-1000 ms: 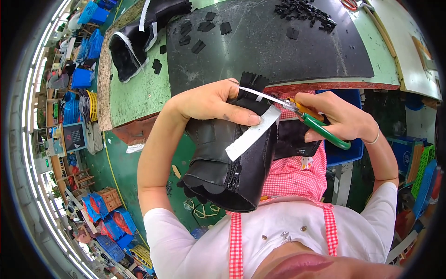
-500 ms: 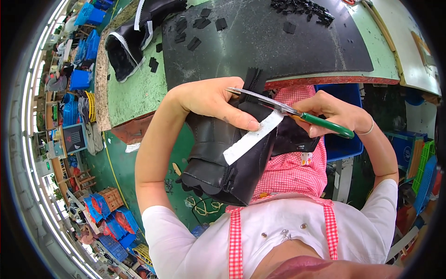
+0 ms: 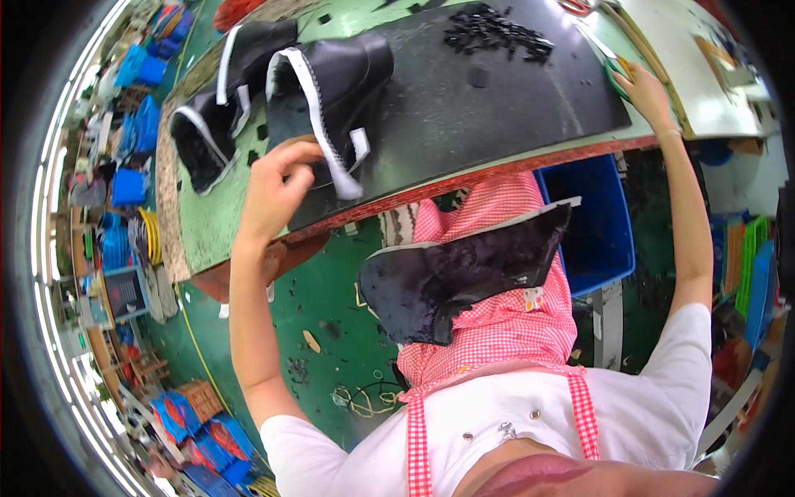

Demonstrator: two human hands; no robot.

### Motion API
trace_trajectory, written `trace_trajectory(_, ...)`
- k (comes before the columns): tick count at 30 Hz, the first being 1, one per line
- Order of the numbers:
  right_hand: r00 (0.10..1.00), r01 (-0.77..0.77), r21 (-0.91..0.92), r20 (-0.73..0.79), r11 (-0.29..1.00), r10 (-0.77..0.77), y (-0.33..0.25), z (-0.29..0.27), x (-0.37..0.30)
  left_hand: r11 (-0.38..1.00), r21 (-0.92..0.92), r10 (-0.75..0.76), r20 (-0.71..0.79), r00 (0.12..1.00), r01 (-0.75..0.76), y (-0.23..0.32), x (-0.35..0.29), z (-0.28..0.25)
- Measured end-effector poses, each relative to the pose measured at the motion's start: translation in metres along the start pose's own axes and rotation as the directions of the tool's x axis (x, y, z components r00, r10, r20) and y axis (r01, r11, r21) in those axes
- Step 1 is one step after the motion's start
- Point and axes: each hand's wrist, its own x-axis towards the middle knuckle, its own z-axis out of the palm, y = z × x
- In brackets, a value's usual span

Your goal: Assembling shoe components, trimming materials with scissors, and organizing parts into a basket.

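My left hand (image 3: 281, 186) is at the near left table edge, its curled fingers gripping the edge of a black boot upper (image 3: 352, 79). White tape and a zipper run along that upper's opening. At the far right of the table, my right hand (image 3: 648, 95) has its fingers on the green handle of a pair of scissors (image 3: 611, 68). Another black boot upper (image 3: 472, 277), with a pale edge, lies across my lap on the red checked apron (image 3: 505, 335). More taped black boot uppers (image 3: 203, 137) rest at the table's left end.
A black mat (image 3: 464, 116) covers much of the green table, bearing a pile of small black pieces (image 3: 497, 33). Red-handled scissors (image 3: 575, 7) lie at the far right edge. Below the table stands a blue bin (image 3: 623, 224). Scraps and a cord (image 3: 364, 402) litter the green floor.
The boot upper my left hand held before my chest has moved away onto the table at left. My right hand carried the green-handled scissors to the far right. The lap piece is now uncovered.
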Motion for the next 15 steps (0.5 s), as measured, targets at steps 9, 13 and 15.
trace_trajectory(9,0.836,0.362,0.699,0.050,0.617,-0.547,-0.195,-0.073,-0.084,0.893,-0.350,-0.289,0.037,0.957,0.283,-0.022,0.078,0.077)
trace_trajectory(13,0.366,0.400,0.833,0.237,0.382,-0.900,-0.235,-0.062,-0.150,0.878,-0.228,-0.471,-0.268,0.840,0.420,0.018,0.030,-0.005)
trace_trajectory(15,0.428,0.348,0.840,0.253,0.417,-0.868,-0.222,-0.039,-0.176,0.912,-0.227,-0.395,-0.264,0.880,0.341,-0.024,-0.004,-0.062)
